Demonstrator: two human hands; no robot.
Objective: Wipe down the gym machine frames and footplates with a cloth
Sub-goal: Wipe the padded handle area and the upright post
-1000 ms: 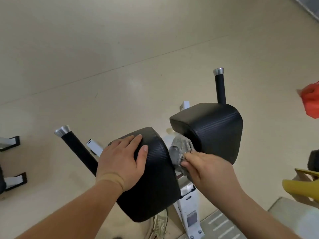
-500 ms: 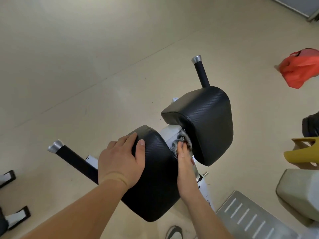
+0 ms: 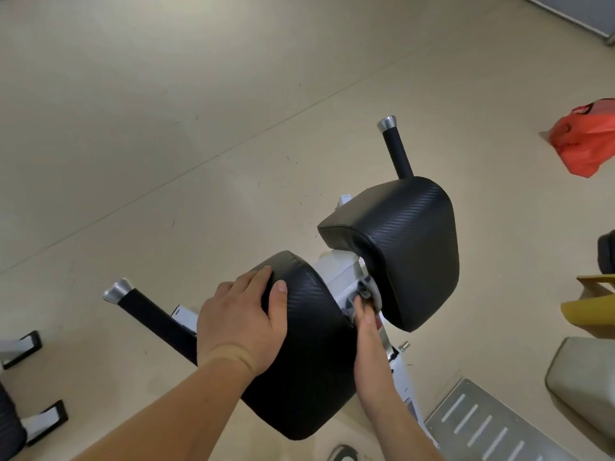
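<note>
A white gym machine frame [image 3: 336,271] carries two black pads. My left hand [image 3: 241,319] rests flat on the near pad [image 3: 309,354], thumb on its top. My right hand [image 3: 367,331] reaches into the gap between the near pad and the far pad [image 3: 409,247]. Only a scrap of grey cloth [image 3: 364,292] shows at its fingertips, pressed on the frame; the fingers are mostly hidden. Black handles with silver caps stick out at left [image 3: 146,311] and at the back [image 3: 396,148]. A ribbed metal footplate [image 3: 492,424] lies at lower right.
A red plastic bag [image 3: 585,138] lies on the beige floor at right. A yellow object [image 3: 592,311] and a grey cushion [image 3: 589,380] stand at the right edge. Feet of another machine [image 3: 23,347] show at the left edge. A shoe tip [image 3: 344,454] is at the bottom.
My right hand has pushed the cloth deeper into the gap between the pads, so most of the cloth is now hidden. The left hand stays on the near pad. The view shifted.
</note>
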